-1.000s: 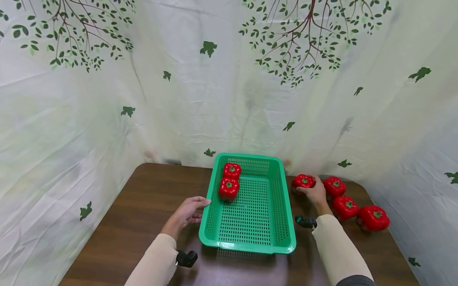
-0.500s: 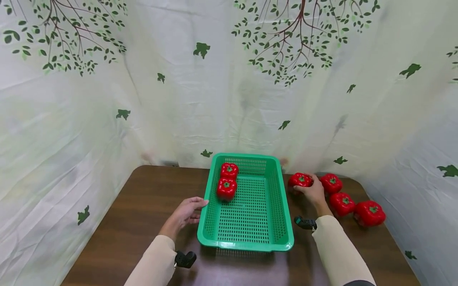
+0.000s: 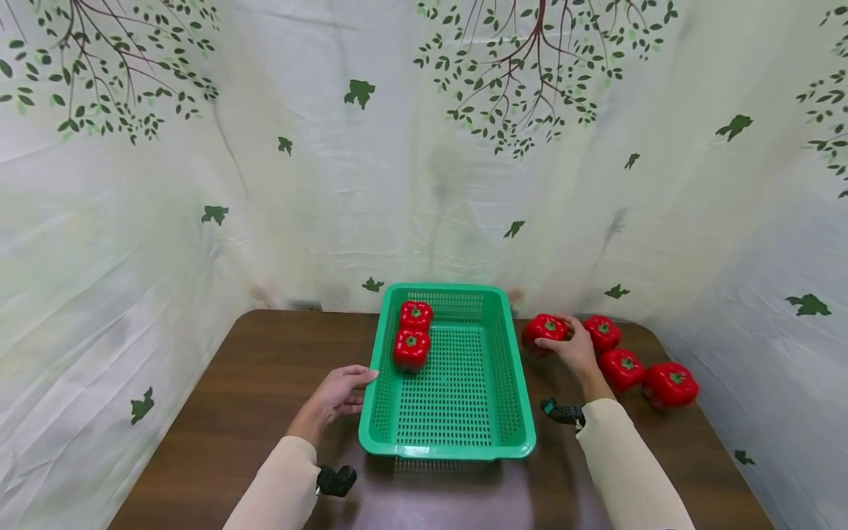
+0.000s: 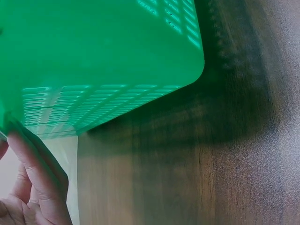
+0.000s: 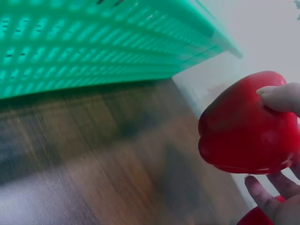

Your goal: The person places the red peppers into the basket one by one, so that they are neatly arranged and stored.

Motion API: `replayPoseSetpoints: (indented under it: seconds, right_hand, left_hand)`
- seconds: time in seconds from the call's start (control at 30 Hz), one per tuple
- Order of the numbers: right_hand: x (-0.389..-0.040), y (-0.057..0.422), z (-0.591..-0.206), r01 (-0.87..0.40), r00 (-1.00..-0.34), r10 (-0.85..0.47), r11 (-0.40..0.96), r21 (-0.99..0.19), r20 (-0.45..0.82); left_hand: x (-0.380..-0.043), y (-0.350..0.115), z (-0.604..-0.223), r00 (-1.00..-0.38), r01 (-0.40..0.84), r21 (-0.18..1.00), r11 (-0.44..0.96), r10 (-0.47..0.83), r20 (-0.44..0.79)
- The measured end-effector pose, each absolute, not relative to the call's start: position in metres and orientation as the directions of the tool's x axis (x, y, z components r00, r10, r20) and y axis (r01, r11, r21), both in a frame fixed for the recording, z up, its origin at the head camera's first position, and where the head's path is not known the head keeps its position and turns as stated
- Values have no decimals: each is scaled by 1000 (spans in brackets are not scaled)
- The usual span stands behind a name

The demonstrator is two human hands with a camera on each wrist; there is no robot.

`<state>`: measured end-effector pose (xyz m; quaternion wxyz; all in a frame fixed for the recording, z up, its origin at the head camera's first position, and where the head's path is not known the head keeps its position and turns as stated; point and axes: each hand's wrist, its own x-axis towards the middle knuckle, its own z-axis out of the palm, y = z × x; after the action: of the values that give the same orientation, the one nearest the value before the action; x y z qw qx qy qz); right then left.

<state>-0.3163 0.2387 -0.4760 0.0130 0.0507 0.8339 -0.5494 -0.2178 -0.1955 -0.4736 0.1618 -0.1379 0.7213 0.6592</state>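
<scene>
Well, only a little has changed in the last second. The right hand has its thumb and fingers curled round a red pepper, and more of that pepper's side shows now, so I think it is coming up. From the right wrist it looks to be off the table, but I can't be sure. It is just to the right of the green basket, by the back, and not over it.

The left hand has stayed where it was, pinching the basket's left edge, and the basket has kept still too. Inside, along its left side, the far pepper and the near pepper sit just as before.

Past the right hand, the back pepper, the middle pepper and the end pepper haven't been touched. To me, this means one pepper is picked out from the rest and is in the hand, not in the basket.
</scene>
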Motion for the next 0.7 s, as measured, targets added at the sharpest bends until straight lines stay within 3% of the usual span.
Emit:
replayPoseSetpoints:
  seconds: [0.17, 0.7]
  right_hand:
    - [-310, 235, -472, 118, -992, 86, 328, -937, -95]
    - [-290, 235, -449, 55, -998, 58, 372, -927, -36]
  left_hand:
    - [-217, -197, -473, -904, -424, 900, 101, 15, -427]
    - [-218, -197, -471, -904, -422, 900, 111, 26, -427]
